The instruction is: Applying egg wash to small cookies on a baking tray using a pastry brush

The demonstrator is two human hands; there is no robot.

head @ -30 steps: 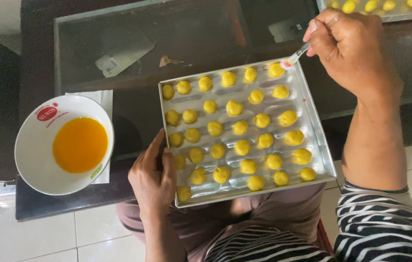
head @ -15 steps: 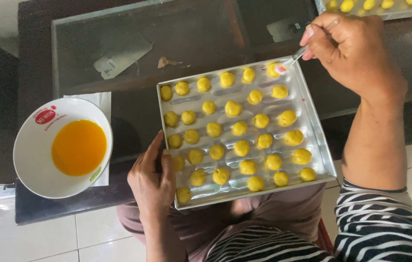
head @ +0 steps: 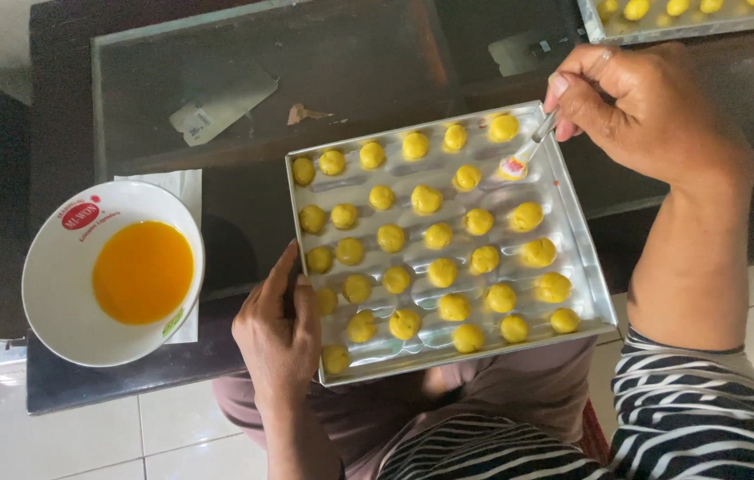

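Labels: one round red printed mark (head: 81,214) on the inner rim of the white bowl (head: 48,293) at left; one pale rectangular packet or card (head: 221,105) lying flat beneath the dark glass tabletop (head: 350,62), far left.

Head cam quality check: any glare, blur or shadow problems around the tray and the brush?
Head view: soft, even daylight; the metal tray carries mild bright reflections between the dough balls, nothing blown out. The glass tabletop mirrors dim shapes. The brush in the right hand is slightly soft at its tip. The left hand and white bowl are sharp.
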